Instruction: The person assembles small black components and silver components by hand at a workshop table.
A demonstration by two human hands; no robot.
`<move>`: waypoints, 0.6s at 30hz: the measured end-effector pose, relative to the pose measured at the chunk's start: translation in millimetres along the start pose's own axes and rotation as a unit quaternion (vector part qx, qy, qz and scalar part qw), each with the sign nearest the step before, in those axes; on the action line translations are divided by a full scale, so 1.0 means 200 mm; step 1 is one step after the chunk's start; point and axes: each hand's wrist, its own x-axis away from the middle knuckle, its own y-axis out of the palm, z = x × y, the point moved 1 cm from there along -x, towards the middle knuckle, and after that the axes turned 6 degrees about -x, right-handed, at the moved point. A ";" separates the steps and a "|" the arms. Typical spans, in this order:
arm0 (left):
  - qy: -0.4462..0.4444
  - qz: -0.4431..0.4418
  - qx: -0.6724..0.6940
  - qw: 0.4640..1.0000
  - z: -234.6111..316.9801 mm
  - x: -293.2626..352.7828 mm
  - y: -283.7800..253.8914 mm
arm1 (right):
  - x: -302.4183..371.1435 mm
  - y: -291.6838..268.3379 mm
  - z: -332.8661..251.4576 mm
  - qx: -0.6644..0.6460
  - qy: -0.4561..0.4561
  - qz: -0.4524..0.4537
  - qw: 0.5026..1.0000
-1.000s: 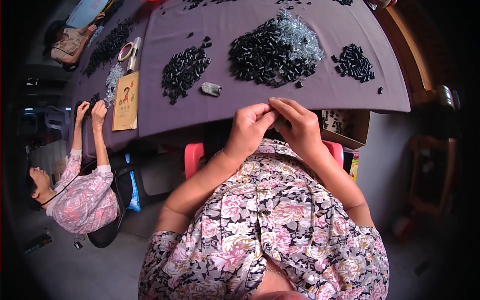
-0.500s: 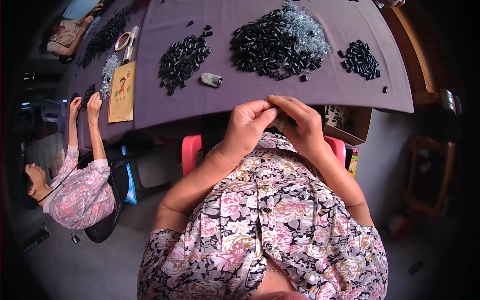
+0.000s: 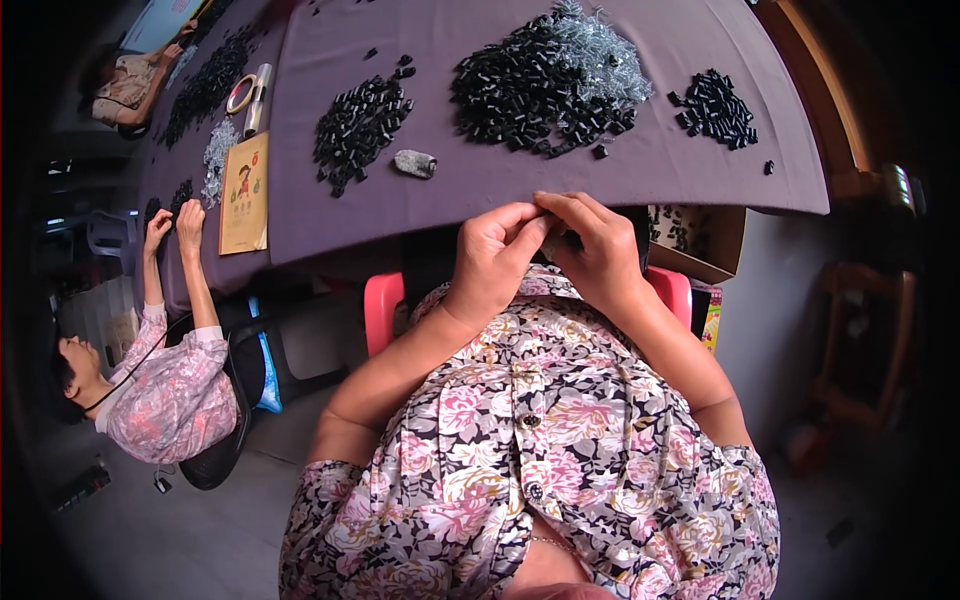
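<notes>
My left hand (image 3: 492, 258) and my right hand (image 3: 603, 247) meet at the table's near edge, fingertips pinched together. Whatever they hold is small and hidden by the fingers. Beyond them on the purple-grey tablecloth (image 3: 480, 185) lies a big heap of short black cylindrical pieces (image 3: 515, 95). Clear, thin plastic pieces (image 3: 600, 55) are piled on that heap's far right side. To the left is a smaller black heap (image 3: 355, 130), with a grey, worn oblong lump (image 3: 415, 163) beside it. Another small black heap (image 3: 718, 108) lies to the right.
An open cardboard box (image 3: 715, 245) with small dark pieces stands below the table edge at right. A yellow booklet (image 3: 243, 195), a tape roll (image 3: 241, 94) and more piles lie at left. A co-worker (image 3: 175, 400) handles pieces there; another person (image 3: 130, 90) sits farther off.
My hands stay pinched together in nearly the same place. The whole view has shifted slightly, and the co-worker's hands at left have moved a little.
</notes>
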 end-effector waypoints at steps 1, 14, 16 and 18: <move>-0.001 0.003 -0.001 1.000 0.00 0.00 0.00 | 0.00 0.00 0.00 0.000 0.001 0.001 1.000; -0.021 -0.035 0.005 0.999 -0.04 0.00 0.00 | -0.01 -0.01 -0.02 0.071 -0.043 -0.010 0.997; -0.012 -0.025 -0.004 1.000 -0.02 0.00 0.01 | -0.01 -0.01 -0.03 0.059 -0.036 -0.010 0.998; -0.003 -0.014 -0.012 1.000 0.00 0.01 0.02 | -0.02 -0.01 -0.03 0.059 -0.039 0.004 0.997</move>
